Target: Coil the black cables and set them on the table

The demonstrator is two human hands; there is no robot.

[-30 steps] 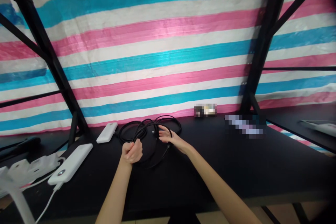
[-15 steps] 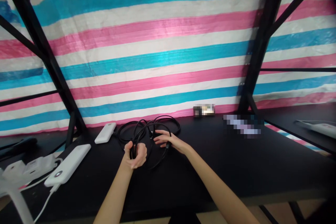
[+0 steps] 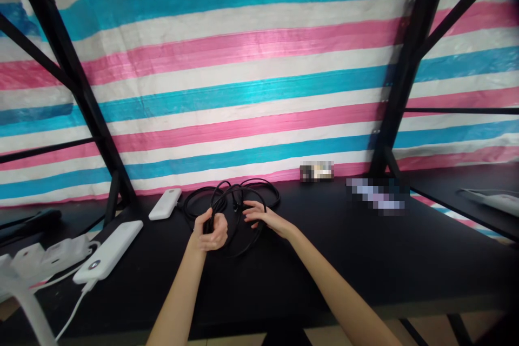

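A black cable lies in loose loops toward the back of the black table. My left hand is closed around a gathered bundle of its strands, thumb upward. To the right, my right hand reaches in among the loops with its fingers stretched out and apart. One cable loop crosses over that hand near the base of the fingers. A small black connector shows between the two hands. Just left of the loops is a white power bank, with a dark plug at its right side.
A larger white power bank with a white cable lies at the left, beside white chargers. Two blurred-out items sit at the back right. Black frame posts rise on both sides before a striped sheet.
My left hand has turned slightly, its thumb now higher against the bundle. My right hand's fingers have shifted slightly right. The view has moved a little.
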